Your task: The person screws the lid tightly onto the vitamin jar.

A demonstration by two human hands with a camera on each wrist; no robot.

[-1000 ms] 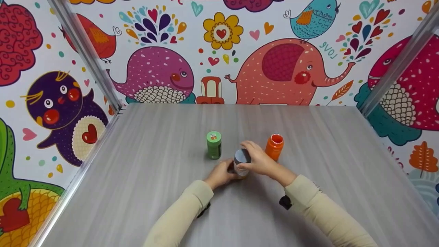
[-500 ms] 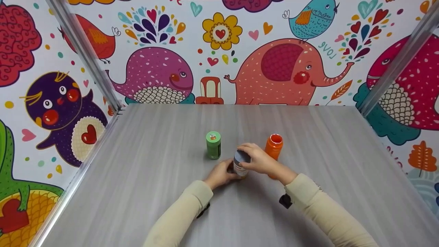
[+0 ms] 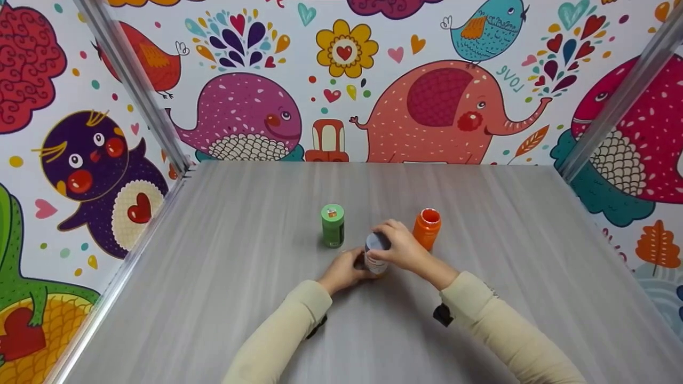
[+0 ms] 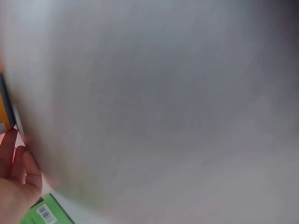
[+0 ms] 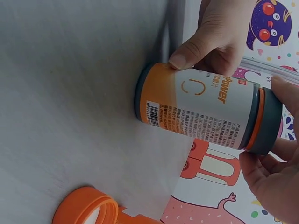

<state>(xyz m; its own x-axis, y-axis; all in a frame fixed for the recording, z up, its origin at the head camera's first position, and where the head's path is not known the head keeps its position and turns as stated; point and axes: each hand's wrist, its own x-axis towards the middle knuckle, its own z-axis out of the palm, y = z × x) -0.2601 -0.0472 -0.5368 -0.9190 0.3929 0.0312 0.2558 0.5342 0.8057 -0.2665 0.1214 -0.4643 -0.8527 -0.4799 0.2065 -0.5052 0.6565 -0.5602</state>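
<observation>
bottle (image 5: 201,106), white and orange, stood upright on the table (image 3: 187,293) within the left hand (image 3: 341,271), which i saw from afar curled round its lower body. on my feed the right hand (image 3: 405,249) gripped its dark cap (image 5: 269,122) from above, fingers bent about the rim. beyond the left hand i made out a green canister (image 3: 333,229); just past the right hand, an open-topped orange jar (image 3: 426,232).

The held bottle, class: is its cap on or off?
On: the right hand grips the cap, which tops the bottle. An orange band shows under the cap; whether the cap is loosened, I cannot tell.
</observation>
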